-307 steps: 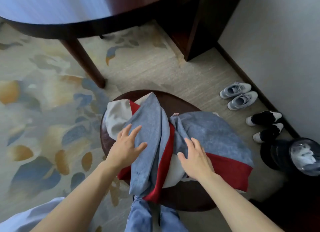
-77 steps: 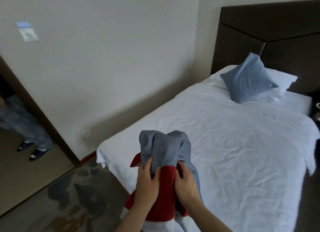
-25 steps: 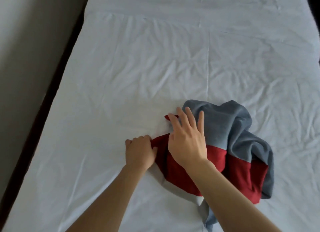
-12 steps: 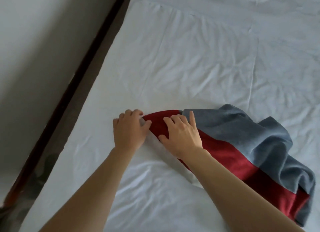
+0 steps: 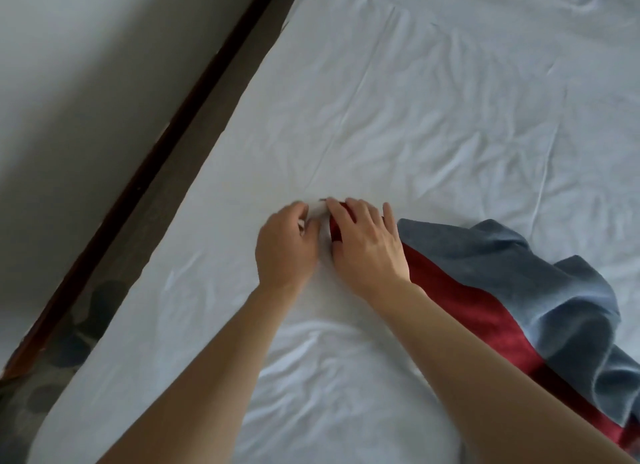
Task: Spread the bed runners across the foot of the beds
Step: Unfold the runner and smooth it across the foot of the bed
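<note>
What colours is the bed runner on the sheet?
The bed runner is grey-blue with a deep red band, clearest in the head view.

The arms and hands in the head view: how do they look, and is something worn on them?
Both forearms are bare up to the frame edge, with no sleeve in view. The left hand and the right hand wear no gloves. No watch, bracelet or ring shows on the wrists or the fingers. The fingernails look short and unpainted, as far as the picture lets one tell.
</note>
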`<state>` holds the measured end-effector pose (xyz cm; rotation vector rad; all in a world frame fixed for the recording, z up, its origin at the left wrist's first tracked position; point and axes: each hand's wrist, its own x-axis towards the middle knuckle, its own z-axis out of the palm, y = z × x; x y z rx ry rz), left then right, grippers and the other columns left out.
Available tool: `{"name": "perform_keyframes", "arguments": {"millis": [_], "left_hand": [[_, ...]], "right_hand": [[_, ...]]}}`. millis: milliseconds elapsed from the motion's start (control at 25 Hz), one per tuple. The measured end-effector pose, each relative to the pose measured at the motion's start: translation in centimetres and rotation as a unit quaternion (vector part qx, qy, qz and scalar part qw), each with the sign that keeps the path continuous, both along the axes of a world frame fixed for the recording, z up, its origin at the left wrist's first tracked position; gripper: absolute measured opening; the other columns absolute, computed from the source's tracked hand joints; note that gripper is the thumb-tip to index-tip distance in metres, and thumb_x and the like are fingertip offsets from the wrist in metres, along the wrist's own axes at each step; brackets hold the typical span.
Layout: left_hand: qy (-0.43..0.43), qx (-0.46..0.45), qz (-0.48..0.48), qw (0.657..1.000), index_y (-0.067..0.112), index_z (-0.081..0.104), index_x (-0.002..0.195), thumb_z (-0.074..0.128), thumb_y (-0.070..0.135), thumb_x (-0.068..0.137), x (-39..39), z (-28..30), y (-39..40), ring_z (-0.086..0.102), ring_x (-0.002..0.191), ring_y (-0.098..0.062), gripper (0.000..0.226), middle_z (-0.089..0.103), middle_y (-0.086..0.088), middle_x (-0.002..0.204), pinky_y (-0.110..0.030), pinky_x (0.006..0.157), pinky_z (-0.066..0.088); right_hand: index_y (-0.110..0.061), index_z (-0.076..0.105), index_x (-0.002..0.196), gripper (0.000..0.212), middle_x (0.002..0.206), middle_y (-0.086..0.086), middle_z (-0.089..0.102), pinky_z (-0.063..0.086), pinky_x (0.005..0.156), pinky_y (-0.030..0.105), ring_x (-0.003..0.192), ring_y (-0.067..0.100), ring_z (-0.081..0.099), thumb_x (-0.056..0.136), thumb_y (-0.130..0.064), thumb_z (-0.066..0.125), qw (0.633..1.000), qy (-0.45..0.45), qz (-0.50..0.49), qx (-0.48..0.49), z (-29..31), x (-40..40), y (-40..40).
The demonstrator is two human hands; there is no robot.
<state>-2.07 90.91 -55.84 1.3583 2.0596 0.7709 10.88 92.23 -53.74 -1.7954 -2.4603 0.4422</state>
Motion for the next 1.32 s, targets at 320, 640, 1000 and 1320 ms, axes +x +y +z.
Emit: {"name": "perform_keyframes", "arguments": {"millis": [320, 640, 1000, 1320], "left_hand": [[0.086, 0.000, -0.009, 0.996, 0.015, 0.057, 0.089, 0.064, 0.030, 0.088, 0.0, 0.2, 0.3, 0.057, 0.079, -0.025, 0.017, 0.061, 0.001, 0.086, -0.040, 0.070, 0.048], [0.217, -0.047, -0.171, 0.960, 0.016, 0.053, 0.135, 0.056, 0.022, 0.093, 1.9, -0.5, 3.8, 0.063, 0.095, -0.024, 0.043, 0.070, 0.002, 0.102, -0.039, 0.095, 0.037], [0.220, -0.145, -0.308, 0.914, 0.023, 0.055, 0.060, 0.037, 0.040, 0.096, 2.5, 0.0, 0.2, 0.051, 0.068, -0.016, 0.044, 0.056, 0.005, 0.058, -0.038, 0.087, 0.033], [0.080, -0.223, -0.254, 0.938, 0.030, 0.060, 0.104, 0.056, 0.041, 0.088, 2.0, -0.4, 3.4, 0.063, 0.091, -0.019, 0.019, 0.065, 0.011, 0.088, -0.036, 0.085, 0.026]], "right_hand": [[-0.024, 0.062, 0.124, 0.032, 0.133, 0.003, 0.055, 0.007, 0.123, 0.052, 0.133, 0.025, 0.042, 0.093, -0.022, 0.052, 0.994, -0.076, 0.013, -0.082, -0.7, 2.4, 1.1], [-0.017, 0.039, 0.145, 0.057, 0.144, 0.003, 0.050, 0.014, 0.121, 0.055, 0.139, 0.027, 0.036, 0.093, -0.038, 0.050, 0.995, -0.062, -0.062, -0.038, -1.5, 5.2, 1.1], [-0.021, 0.053, 0.127, 0.035, 0.115, 0.001, 0.063, 0.008, 0.122, 0.054, 0.125, 0.028, 0.047, 0.093, -0.018, 0.046, 0.983, -0.140, -0.023, -0.117, -1.6, 5.8, 2.3], [-0.013, 0.063, 0.084, 0.012, 0.071, 0.001, 0.060, 0.026, 0.118, 0.050, 0.079, 0.026, 0.054, 0.084, -0.002, 0.058, 0.995, 0.000, -0.039, 0.087, -0.5, 5.8, 2.2]]}}
